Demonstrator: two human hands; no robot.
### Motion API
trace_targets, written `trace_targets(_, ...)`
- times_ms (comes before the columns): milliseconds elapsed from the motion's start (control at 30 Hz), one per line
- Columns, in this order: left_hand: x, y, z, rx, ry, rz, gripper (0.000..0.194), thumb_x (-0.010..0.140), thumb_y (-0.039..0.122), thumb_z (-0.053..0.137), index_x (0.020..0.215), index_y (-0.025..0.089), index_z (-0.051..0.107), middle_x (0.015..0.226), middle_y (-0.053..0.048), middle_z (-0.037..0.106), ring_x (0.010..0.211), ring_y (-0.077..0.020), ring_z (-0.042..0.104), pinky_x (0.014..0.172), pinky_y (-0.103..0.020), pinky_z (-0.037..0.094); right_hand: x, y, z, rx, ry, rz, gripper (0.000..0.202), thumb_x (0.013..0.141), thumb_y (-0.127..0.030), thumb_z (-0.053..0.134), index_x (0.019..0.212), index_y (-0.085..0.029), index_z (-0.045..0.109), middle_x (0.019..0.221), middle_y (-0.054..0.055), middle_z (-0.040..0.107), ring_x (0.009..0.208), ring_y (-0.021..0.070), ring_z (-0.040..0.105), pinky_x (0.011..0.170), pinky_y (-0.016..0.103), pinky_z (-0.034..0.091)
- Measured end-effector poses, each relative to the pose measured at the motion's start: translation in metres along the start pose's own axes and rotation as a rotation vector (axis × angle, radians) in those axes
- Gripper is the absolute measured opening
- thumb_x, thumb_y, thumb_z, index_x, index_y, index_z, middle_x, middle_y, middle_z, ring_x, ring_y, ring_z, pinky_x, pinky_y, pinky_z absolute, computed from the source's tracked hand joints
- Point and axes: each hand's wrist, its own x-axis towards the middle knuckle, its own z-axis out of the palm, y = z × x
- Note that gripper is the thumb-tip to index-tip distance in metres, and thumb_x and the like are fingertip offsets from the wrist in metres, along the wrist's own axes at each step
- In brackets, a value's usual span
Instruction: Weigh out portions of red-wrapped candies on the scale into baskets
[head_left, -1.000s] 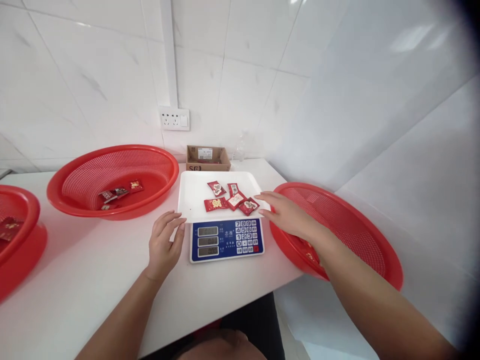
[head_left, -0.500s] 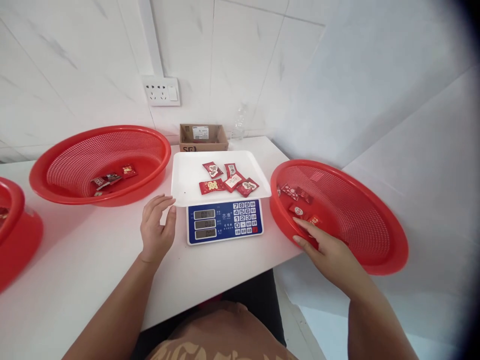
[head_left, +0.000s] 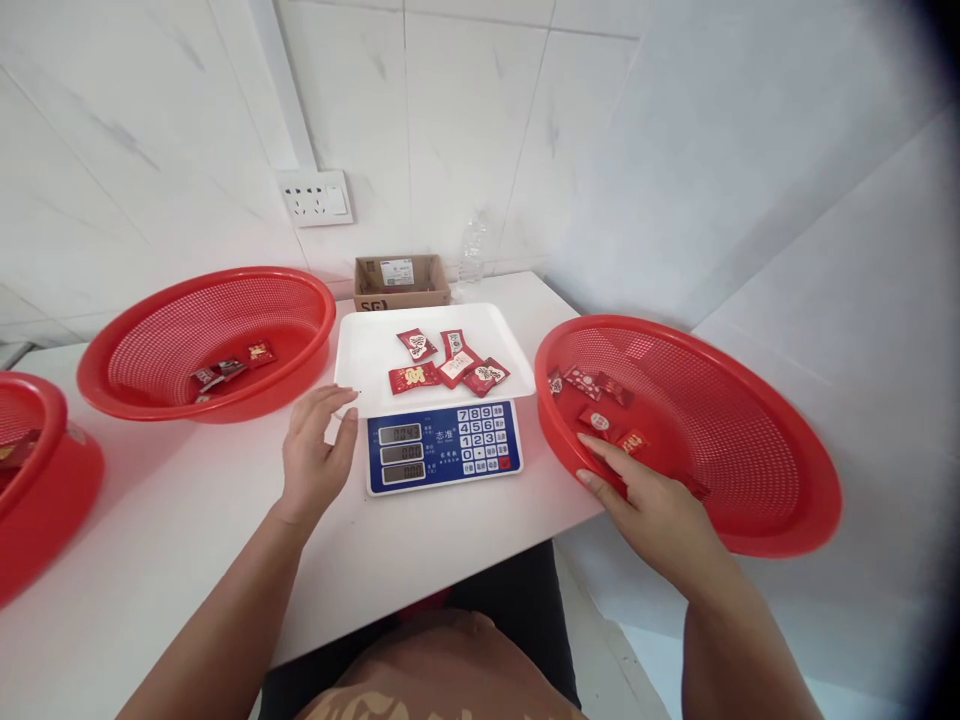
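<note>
Digital scale (head_left: 444, 448), one, on the counter (head_left: 217, 510), topped by one white tray (head_left: 367, 345). Small red packets (head_left: 415, 377), five, lying on the tray, three of them touching. Red mesh baskets, three: two at left (head_left: 206, 285), one at right (head_left: 814, 500) holding at least five packets. Hands, two: left hand (head_left: 316, 455) beside the tray, thumb and fingers apart; right hand (head_left: 664, 515) at the right basket's near rim, grip unclear. Cardboard box (head_left: 401, 300), one.

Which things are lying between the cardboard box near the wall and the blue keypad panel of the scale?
In the head view, the white weighing tray lies between them, with five small red packets on it.
</note>
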Motion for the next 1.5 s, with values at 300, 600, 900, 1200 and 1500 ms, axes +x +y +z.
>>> trace_targets(300, 0.037, 0.019, 0.031, 0.015, -0.507, 0.208, 0.024, 0.089, 0.032, 0.043, 0.098, 0.020, 0.062, 0.096, -0.006, 0.066, 0.095, -0.0216, 0.057, 0.083, -0.038, 0.048, 0.000, 0.001, 0.004, -0.020, 0.028, -0.032, 0.047, 0.087, -0.046, 0.035, 0.127, -0.030, 0.052, 0.122, 0.005, 0.061, 0.107, 0.0296, 0.059, 0.081, 0.047, 0.049)
trace_targets(600, 0.076, 0.045, 0.071, 0.079, -0.643, 0.175, 0.058, 0.083, 0.057, 0.043, 0.130, 0.023, 0.044, 0.133, -0.013, 0.046, 0.126, -0.0328, 0.037, 0.100, -0.054, 0.033, 0.002, 0.001, 0.010, 0.019, 0.025, -0.019, 0.048, 0.087, -0.047, 0.033, 0.129, -0.030, 0.050, 0.122, 0.005, 0.061, 0.108, 0.0290, 0.058, 0.084, 0.049, 0.048)
trace_targets(900, 0.090, 0.052, 0.103, 0.187, -0.888, 0.143, 0.061, 0.081, 0.064, 0.036, 0.130, 0.028, 0.044, 0.142, -0.014, 0.038, 0.126, -0.0382, 0.037, 0.098, -0.068, 0.018, 0.000, 0.005, 0.012, 0.031, 0.012, -0.014, 0.049, 0.086, -0.049, 0.032, 0.128, -0.032, 0.050, 0.120, 0.004, 0.063, 0.107, 0.0298, 0.059, 0.086, 0.052, 0.046)
trace_targets(1200, 0.092, 0.007, 0.073, 0.133, -0.844, 0.163, 0.051, 0.086, 0.050, 0.038, 0.128, 0.023, 0.047, 0.140, -0.009, 0.043, 0.131, -0.0300, 0.033, 0.108, -0.055, 0.015, 0.002, 0.002, 0.012, 0.032, -0.033, 0.018, 0.052, 0.087, -0.050, 0.027, 0.132, -0.031, 0.046, 0.126, 0.005, 0.058, 0.113, 0.0317, 0.055, 0.090, 0.055, 0.041)
trace_targets(1500, 0.088, 0.005, 0.062, -0.023, -0.688, 0.217, 0.028, 0.084, 0.030, 0.047, 0.106, 0.021, 0.062, 0.137, -0.008, 0.045, 0.134, -0.0289, 0.027, 0.110, -0.051, 0.016, 0.005, 0.003, 0.015, 0.030, -0.021, 0.021, 0.051, 0.087, -0.049, 0.030, 0.132, -0.032, 0.046, 0.123, 0.005, 0.061, 0.109, 0.0316, 0.057, 0.086, 0.053, 0.044)
